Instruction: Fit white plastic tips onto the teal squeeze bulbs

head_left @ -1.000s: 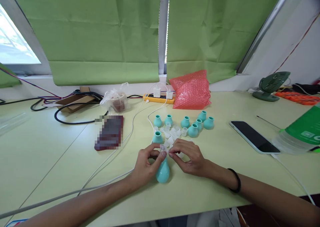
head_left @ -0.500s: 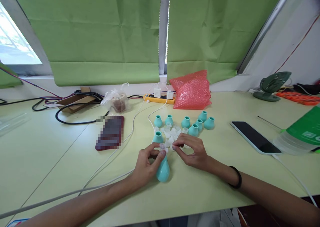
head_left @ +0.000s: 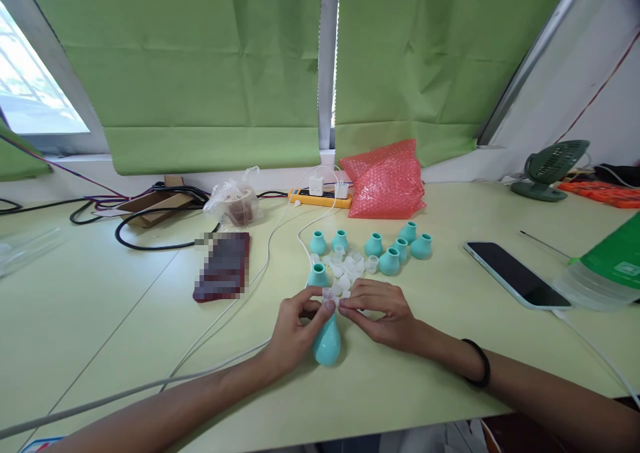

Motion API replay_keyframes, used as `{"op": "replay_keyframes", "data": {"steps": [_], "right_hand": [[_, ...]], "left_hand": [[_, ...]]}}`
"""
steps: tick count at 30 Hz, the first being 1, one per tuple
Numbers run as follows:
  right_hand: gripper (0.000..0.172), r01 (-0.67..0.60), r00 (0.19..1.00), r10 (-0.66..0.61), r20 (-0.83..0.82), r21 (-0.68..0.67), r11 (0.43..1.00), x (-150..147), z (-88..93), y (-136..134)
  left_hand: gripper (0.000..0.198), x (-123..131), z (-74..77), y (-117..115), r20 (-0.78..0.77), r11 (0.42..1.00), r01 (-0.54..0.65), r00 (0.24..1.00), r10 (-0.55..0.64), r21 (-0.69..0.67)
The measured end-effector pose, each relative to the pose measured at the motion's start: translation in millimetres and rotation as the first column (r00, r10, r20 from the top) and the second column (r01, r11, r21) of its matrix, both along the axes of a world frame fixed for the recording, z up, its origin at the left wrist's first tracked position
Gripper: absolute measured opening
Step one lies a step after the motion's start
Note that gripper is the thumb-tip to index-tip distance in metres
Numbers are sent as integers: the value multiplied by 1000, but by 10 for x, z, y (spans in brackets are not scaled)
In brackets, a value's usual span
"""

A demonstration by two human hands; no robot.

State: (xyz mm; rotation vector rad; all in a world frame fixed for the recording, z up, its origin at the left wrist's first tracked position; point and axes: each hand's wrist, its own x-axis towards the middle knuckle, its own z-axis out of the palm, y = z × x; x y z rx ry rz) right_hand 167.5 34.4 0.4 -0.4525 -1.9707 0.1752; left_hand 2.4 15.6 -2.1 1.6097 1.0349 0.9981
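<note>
My left hand (head_left: 303,323) is closed, with thumb and forefinger pinching the neck of a glossy teal squeeze bulb (head_left: 327,344). A small clear plastic fitting (head_left: 328,293) sits at the bulb's neck end, between the fingertips. My right hand (head_left: 383,306) is closed in a pinch, its fingertips meeting that fitting from the right; whatever they hold is hidden. Just beyond the fingers is a heap of small whitish translucent plastic pieces (head_left: 350,266). One open-necked teal bulb (head_left: 318,277) stands right behind my left fingertips, and several more teal bulbs (head_left: 389,261) stand around the heap.
A dark phone (head_left: 221,266) lies to the left, near white cables. Another phone (head_left: 515,273), plugged in, lies on the right beside a green-labelled clear container (head_left: 613,260). At the back are a yellow power strip (head_left: 320,197), a red bubble-wrap pouch (head_left: 385,180) and a small fan (head_left: 549,171).
My right hand has moved left and slightly down, so its fingertips now meet the fitting at the bulb's neck. My left hand keeps its hold on the bulb.
</note>
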Motion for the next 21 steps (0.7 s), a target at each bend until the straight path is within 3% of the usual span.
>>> {"op": "replay_keyframes", "data": {"steps": [7,14,21], "right_hand": [[7,32,997,-29,65,-57,998,12,9,-21],[8,73,993,-70,92,-29,997,-6,35,-19],[8,259,966,-260,-16,-26,965,173,53,235]], "left_hand": [[29,-3,3,-3,-11,1000,8,1000,-8,31],[29,0,17,-8,0,1000,-1,1000,1,26],[26,4,38,-2,-15,998,-33,999,34,52]]}}
